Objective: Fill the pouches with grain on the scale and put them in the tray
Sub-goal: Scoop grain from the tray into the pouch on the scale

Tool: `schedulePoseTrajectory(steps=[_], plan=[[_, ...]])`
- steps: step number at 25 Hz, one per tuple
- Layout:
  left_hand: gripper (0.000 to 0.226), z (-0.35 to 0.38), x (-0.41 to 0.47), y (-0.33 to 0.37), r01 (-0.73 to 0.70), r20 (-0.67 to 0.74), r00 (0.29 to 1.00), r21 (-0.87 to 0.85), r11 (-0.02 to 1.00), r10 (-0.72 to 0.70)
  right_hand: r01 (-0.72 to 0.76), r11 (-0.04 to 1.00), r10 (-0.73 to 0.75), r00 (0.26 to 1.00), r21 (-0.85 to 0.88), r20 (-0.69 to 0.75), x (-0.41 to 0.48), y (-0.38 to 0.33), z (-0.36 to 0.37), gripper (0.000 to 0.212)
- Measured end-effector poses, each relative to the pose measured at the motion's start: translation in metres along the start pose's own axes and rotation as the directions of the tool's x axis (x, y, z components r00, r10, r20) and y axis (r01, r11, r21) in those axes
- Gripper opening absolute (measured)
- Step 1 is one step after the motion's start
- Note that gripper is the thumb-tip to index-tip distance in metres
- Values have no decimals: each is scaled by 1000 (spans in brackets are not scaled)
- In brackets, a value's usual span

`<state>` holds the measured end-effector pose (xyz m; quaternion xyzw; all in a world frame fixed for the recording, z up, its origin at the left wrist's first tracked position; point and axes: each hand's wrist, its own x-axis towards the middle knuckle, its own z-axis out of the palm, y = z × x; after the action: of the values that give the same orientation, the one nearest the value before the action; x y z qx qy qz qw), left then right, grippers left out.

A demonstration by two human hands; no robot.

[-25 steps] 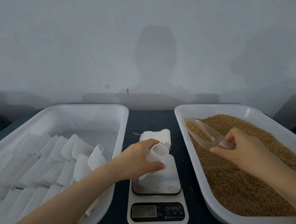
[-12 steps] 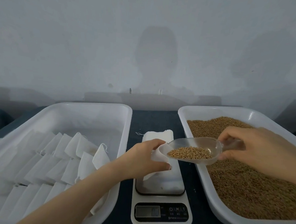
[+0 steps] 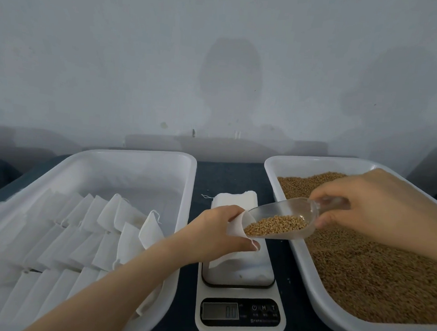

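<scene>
The pouch [image 3: 236, 226] sits over the scale [image 3: 241, 274], its mouth pinched open by the curled left hand [image 3: 213, 234]. From three o'clock, the right hand [image 3: 363, 207] grips the loaded scoop [image 3: 280, 220] (lip at the mouth). Tip slowly, watching the display [image 3: 220, 311].

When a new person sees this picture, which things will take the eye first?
First the centre: the right hand holds a clear scoop of brown grain at the mouth of a white pouch, which the left hand grips over the scale. Next come the grain tray on the right, and the pouch tray on the left with its rows of pouches.
</scene>
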<state>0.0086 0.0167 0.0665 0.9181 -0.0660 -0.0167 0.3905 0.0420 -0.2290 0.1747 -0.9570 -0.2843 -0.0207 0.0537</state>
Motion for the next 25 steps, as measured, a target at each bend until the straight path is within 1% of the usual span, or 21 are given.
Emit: schedulePoseTrajectory(steps=[4,7,10,12,14,16,20,23,25], plan=[[45,-1,-1,4,23,7,1000,7,1000,-23,45,990,-46,999,-135,-7,7,-6,-4,32],[45,-1,-1,6,32,19,999,16,999,-33,73,982,-72,997,-172,12,9,-10,-9,26],[48,-1,-1,8,28,26,999,14,1000,-29,89,971,-86,996,-223,26,12,-14,-13,27],[46,-2,-2,9,24,24,999,7,1000,-24,94,963,-92,996,-251,20,15,-14,-15,30],[43,-3,-2,9,25,16,1000,-4,1000,-25,92,960,-92,996,-263,15,17,-17,-17,28],[44,-3,-2,9,21,3,1000,-10,1000,-21,91,952,-90,996,-292,15,18,-21,-20,27],[42,-3,-2,11,1,2,1000,-1,1000,-1,86,924,-82,996,-373,27,19,-29,-25,34],[43,-3,-1,11,-5,-13,1000,-14,1000,5,64,925,-52,998,-374,41,18,-35,-29,32],[43,-3,0,10,-6,-28,1000,-23,1000,6,75,909,-63,997,-410,44,18,-41,-32,27]])
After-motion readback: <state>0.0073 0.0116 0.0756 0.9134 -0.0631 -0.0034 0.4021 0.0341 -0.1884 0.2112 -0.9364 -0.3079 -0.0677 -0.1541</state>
